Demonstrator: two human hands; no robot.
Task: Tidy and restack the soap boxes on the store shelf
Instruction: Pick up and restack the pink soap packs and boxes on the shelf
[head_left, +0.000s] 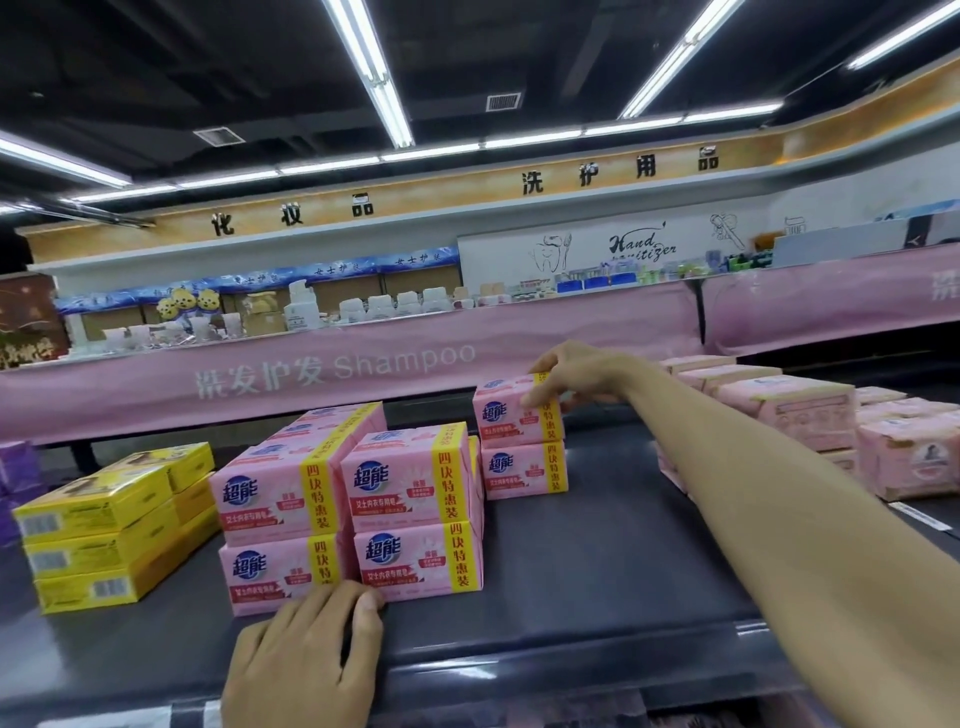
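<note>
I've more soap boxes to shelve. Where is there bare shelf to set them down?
Widest bare shelf: right of the front pink stacks, before the two-box stack whose top box the right hand grips. A strip lies before the yellow boxes. Crowded far right with pink packs.

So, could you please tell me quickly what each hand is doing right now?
Left hand: open, flat on the shelf.
Right hand: gripping the top pink soap box.

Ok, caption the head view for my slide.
Right hand grips the top pink box at the back; left hand rests on the shelf.
</note>
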